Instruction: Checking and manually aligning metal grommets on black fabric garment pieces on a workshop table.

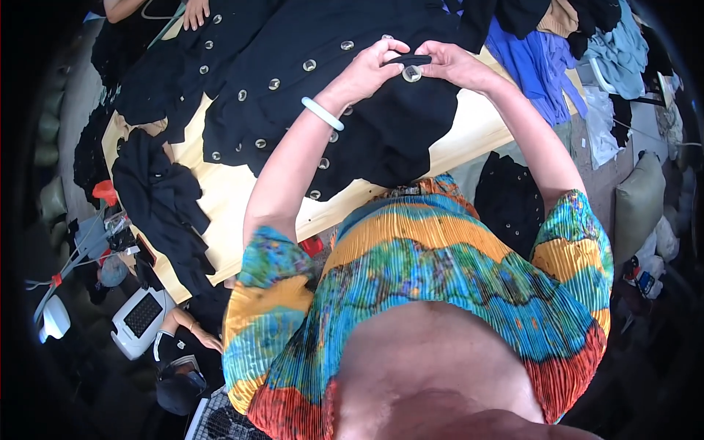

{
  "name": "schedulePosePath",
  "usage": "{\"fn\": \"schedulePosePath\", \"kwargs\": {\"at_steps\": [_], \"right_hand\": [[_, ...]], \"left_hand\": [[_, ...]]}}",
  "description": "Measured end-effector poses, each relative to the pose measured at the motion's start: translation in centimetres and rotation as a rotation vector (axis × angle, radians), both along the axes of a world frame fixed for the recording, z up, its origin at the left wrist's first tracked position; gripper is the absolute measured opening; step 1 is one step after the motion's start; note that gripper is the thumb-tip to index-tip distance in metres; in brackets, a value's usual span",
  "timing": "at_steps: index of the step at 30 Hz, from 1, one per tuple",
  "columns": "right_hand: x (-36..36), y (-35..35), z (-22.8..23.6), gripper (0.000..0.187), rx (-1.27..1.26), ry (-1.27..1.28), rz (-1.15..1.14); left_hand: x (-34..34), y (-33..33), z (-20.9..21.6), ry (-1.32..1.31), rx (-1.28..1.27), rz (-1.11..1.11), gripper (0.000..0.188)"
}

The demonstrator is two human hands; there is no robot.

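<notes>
My left hand [370, 72] and my right hand [456, 66] meet over the far part of the table, both pinching a folded edge of a black garment [381, 136]. A round, shiny button [411, 73] shows just under the fold, beside my right fingertips. The black cloth spreads from my hands across the light wooden table [484, 121], with several more buttons [309, 65] in rows on it. A pale bangle [323, 114] is on my left wrist.
Another person's hand [196, 13] rests on black cloth at the far left. A second person's arm [192, 326] shows at the lower left, near a white device [143, 323]. Purple garments [532, 73] and a grey-blue garment [617, 55] lie at the far right. A stuffed sack [639, 202] stands at right.
</notes>
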State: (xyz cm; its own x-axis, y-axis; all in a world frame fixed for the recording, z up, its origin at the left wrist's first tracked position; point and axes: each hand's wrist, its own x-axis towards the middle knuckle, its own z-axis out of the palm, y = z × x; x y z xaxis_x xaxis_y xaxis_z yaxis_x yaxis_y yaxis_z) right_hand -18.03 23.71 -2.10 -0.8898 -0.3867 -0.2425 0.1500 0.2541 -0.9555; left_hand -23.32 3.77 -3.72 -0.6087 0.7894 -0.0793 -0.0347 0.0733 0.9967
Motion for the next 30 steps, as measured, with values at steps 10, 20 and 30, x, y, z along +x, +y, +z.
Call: {"fn": "schedulePosePath", "kwargs": {"at_steps": [10, 20, 30], "right_hand": [[5.8, 2.0, 0.3, 0.035, 0.015, -0.188, -0.453], [9.5, 4.3, -6.4, 0.028, 0.462, -0.039, -0.363], [15.0, -9.4, -4.8, 0.033, 0.57, 0.141, 0.112]], "left_hand": [[5.8, -4.0, -1.2, 0.582, -0.099, 0.428, 0.061], [16.5, -19.2, -12.5, 0.562, -0.855, 0.59, 0.1], [19.5, -18.1, -18.1, 0.674, -0.707, 0.453, 0.042]]}}
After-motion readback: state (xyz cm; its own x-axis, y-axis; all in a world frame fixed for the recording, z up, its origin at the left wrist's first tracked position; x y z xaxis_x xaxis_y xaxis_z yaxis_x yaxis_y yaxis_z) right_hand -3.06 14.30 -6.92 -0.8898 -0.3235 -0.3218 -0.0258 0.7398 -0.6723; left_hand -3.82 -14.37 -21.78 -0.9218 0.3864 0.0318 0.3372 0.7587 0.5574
